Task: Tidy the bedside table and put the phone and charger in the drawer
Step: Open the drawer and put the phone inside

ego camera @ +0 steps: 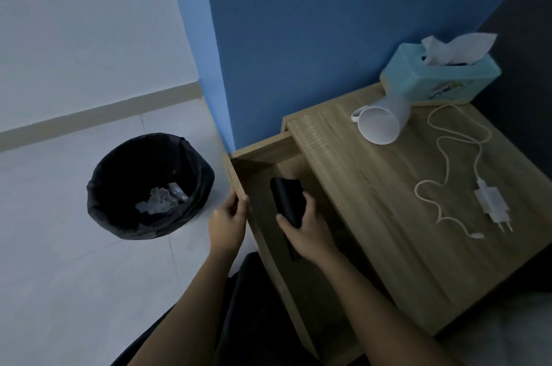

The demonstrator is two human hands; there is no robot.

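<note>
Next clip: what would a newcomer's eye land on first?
The right hand holds a dark phone in the open drawer, whose front edge the left hand grips. On the bedside table a white charger lies with its cable loose, and a white mug lies tipped over beside a teal tissue box.
</note>
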